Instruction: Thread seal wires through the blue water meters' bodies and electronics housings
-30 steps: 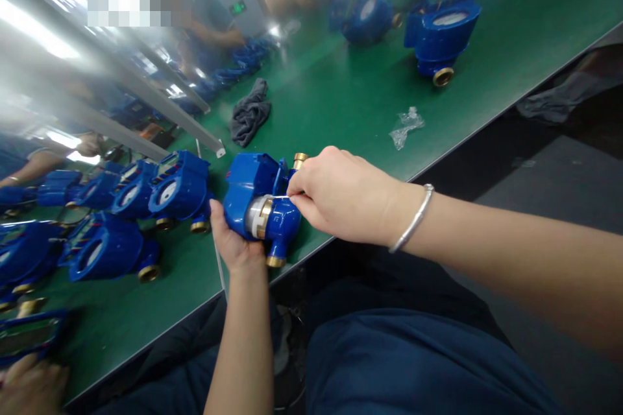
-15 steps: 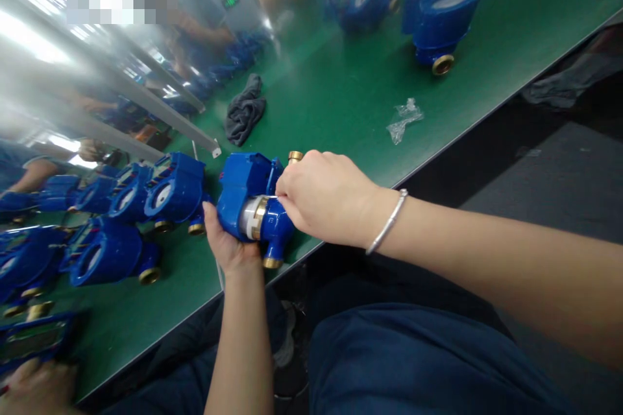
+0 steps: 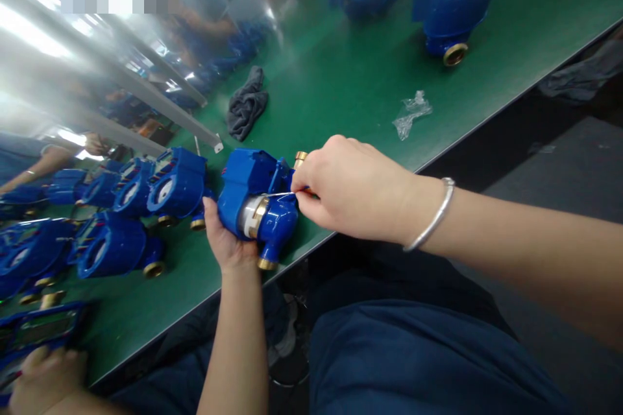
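Note:
A blue water meter (image 3: 253, 198) with brass ends lies on its side at the near edge of the green table (image 3: 341, 91). My left hand (image 3: 224, 243) cups it from below, fingers wrapped round the body. My right hand (image 3: 353, 188), with a silver bangle on the wrist, is closed in a pinch on a thin white wire (image 3: 280, 194) that runs across the meter's metal collar.
Several more blue meters (image 3: 146, 198) stand in rows at the left. A grey rag (image 3: 247, 104) and a scrap of clear plastic (image 3: 411, 113) lie further back. Two meters (image 3: 452, 3) stand at the far right. Another person's hand (image 3: 43, 379) shows at bottom left.
My right hand has drawn slightly right, and the white wire is stretched out longer. The meter and left hand have barely shifted.

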A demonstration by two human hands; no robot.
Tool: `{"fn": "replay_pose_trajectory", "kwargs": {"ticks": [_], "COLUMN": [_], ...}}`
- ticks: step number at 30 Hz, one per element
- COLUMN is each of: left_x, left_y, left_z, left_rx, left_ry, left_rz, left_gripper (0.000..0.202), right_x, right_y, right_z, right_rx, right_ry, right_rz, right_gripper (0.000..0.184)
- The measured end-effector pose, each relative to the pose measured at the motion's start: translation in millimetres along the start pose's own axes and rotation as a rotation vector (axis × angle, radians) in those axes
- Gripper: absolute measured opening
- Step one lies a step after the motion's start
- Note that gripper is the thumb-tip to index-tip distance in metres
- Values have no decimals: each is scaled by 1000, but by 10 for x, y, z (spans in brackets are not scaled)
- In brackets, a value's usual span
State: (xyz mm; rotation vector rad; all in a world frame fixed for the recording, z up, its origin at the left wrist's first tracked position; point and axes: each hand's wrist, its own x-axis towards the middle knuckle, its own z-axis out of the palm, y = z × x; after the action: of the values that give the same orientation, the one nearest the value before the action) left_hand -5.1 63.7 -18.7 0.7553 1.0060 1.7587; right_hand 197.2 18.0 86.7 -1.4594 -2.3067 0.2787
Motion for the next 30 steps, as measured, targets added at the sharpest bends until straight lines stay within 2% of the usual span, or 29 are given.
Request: {"fn": "replay_pose_trajectory", "kwargs": {"ticks": [4, 7, 10, 14, 20, 22, 27, 30], "left_x": [10, 3, -1, -2, 25, 48, 94, 86], "left_y": [2, 5, 1, 1, 6, 4, 0, 1], "left_z": [-5, 7, 16, 24, 22, 19, 9, -3], "left_rx": [19, 20, 29, 34, 11, 13, 7, 22], "left_ry": [38, 32, 11, -36, -45, -22, -16, -60], "left_rz": [12, -4, 26, 44, 42, 33, -4, 15], "left_gripper": [33, 34, 34, 35, 34, 34, 35, 36], "right_x": [37, 15, -37, 9, 42, -33, -166, -106], "right_y": [-192, -234, -200, -81, 16, -7, -79, -98], "right_z": [-25, 55, 229, 444, 481, 424, 183, 130], "right_rx": [3, 31, 78, 262, 461, 410, 14, -1], "right_ry": [31, 14, -8, -12, 38, 46, -21, -16], "right_rz": [-35, -15, 34, 98, 48, 70, 93, 40], "right_gripper": [20, 18, 20, 22, 20, 20, 20, 20]}}
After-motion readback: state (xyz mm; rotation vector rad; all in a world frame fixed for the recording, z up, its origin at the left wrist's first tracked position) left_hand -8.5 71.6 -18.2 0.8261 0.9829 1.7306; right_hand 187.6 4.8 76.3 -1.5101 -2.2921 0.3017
